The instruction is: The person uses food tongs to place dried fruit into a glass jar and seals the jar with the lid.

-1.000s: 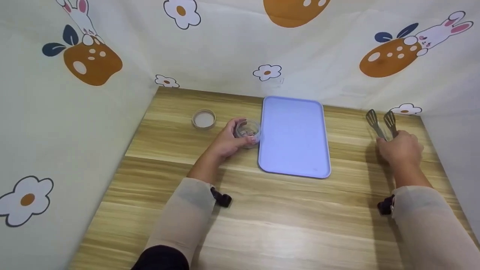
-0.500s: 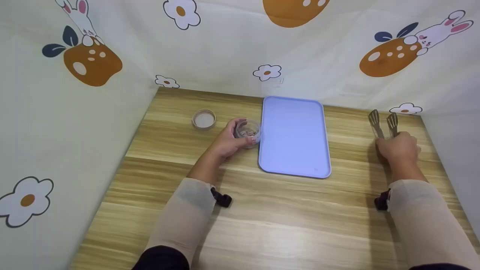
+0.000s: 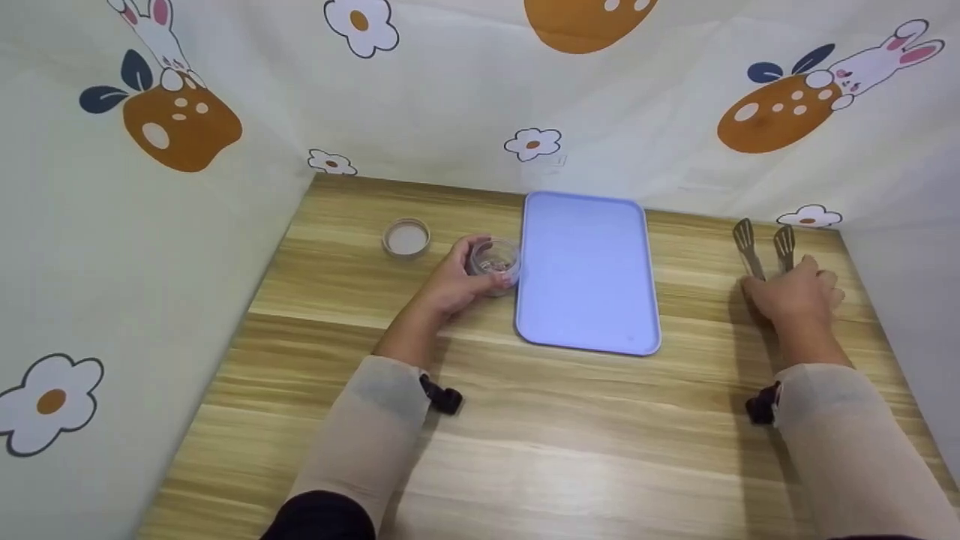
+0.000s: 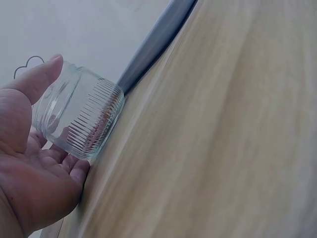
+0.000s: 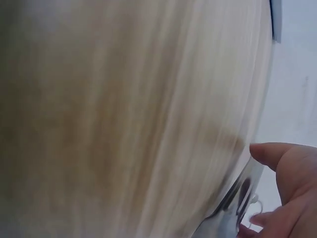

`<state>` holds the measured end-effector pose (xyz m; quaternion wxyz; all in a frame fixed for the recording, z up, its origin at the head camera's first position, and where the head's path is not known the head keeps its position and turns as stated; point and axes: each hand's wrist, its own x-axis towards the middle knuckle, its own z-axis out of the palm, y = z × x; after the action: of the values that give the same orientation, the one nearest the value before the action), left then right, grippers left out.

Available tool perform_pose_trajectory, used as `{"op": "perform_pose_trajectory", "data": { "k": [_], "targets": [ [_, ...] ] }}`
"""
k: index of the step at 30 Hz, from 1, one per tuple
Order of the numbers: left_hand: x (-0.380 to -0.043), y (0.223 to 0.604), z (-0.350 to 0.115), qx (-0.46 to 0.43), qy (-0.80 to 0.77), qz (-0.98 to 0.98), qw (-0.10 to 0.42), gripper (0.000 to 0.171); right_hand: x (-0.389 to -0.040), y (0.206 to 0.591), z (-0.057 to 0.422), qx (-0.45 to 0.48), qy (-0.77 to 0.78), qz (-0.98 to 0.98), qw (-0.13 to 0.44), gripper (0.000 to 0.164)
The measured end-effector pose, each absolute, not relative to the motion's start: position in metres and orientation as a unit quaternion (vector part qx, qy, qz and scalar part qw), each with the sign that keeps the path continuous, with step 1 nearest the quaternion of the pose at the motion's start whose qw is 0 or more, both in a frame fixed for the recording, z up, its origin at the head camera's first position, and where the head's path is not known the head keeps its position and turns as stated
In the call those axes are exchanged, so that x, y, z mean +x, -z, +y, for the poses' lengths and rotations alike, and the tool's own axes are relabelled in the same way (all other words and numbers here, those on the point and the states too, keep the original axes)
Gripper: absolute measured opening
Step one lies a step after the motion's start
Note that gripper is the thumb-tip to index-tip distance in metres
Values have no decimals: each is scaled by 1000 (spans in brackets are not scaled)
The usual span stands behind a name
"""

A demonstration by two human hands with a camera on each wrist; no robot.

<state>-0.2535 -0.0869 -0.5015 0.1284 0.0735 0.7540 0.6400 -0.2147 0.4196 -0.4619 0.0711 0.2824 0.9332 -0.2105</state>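
My left hand (image 3: 454,285) grips a small clear glass jar (image 3: 508,259) at the left edge of the blue tray. In the left wrist view the jar (image 4: 79,114) stands upright on the table, ribbed low down, with small reddish bits inside. The thumb lies on one side, the other fingers behind. At the far right, my right hand (image 3: 799,300) holds metal tongs (image 3: 744,238) with two dark slotted heads, which stand apart. The right wrist view shows the shiny handle end of the tongs (image 5: 223,220) between thumb and fingers; the palm hides part of it.
The flat blue tray (image 3: 589,274) lies in the back middle of the wooden table (image 3: 525,435). Left of the jar rests a round lid (image 3: 406,238). Patterned cloth walls (image 3: 450,97) rise at the back and both sides.
My right hand has shifted slightly left, its fingers moving on the tongs, and the heads now spread a little wider than half a second ago. Left hand and jar have stayed put.
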Motion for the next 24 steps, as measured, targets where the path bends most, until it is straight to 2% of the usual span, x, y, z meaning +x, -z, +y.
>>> {"op": "perform_pose_trajectory", "data": {
  "k": [6,13,19,24],
  "targets": [
    [-253,500,-88,76,-633,760,123,88,-219,452,394,241,252,937,-5,116],
    [-253,498,-91,85,-612,776,125,83,-222,440,340,162,340,926,-32,107],
    [-257,494,-99,99,-615,763,169,84,-222,437,289,63,404,909,-77,96],
    [-259,484,-105,108,-607,759,208,85,-225,437,253,12,467,882,-63,91]
  ]
}}
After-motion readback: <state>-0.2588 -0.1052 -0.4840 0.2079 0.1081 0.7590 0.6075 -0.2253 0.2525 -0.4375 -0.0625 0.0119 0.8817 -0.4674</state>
